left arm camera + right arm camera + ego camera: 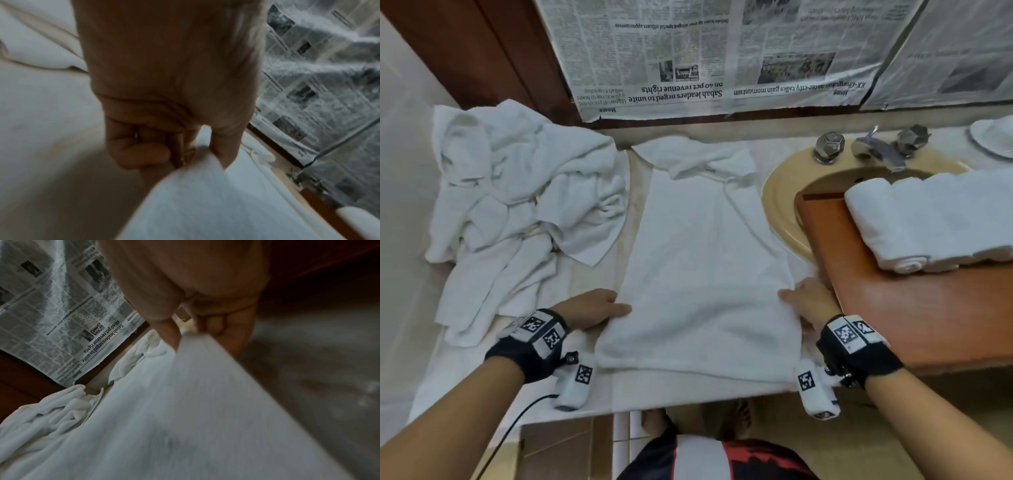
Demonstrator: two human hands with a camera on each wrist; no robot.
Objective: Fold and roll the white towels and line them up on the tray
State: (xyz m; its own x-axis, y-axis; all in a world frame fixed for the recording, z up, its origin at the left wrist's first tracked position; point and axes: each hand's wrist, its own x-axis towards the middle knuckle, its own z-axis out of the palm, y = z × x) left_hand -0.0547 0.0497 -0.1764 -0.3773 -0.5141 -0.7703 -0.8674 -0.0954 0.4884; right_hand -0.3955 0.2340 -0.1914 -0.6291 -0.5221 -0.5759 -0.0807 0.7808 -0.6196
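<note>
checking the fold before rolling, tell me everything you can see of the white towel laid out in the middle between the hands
The white terry towel lies flat and lengthwise on the pale counter, a long smooth strip. Its far end is rumpled and folded back on itself, with a small tag showing. The left hand pinches its left edge near the front and the right hand pinches the right edge, each grip thumb over cloth. Its near end reaches the counter's front edge.

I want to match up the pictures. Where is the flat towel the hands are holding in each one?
Head: flat towel lies mid-picture, left hand and right hand pinching its near edges.
Left wrist: bottom right, below the hand.
Right wrist: bottom centre.
Shared landmark: the newspaper, behind in all three.
</note>
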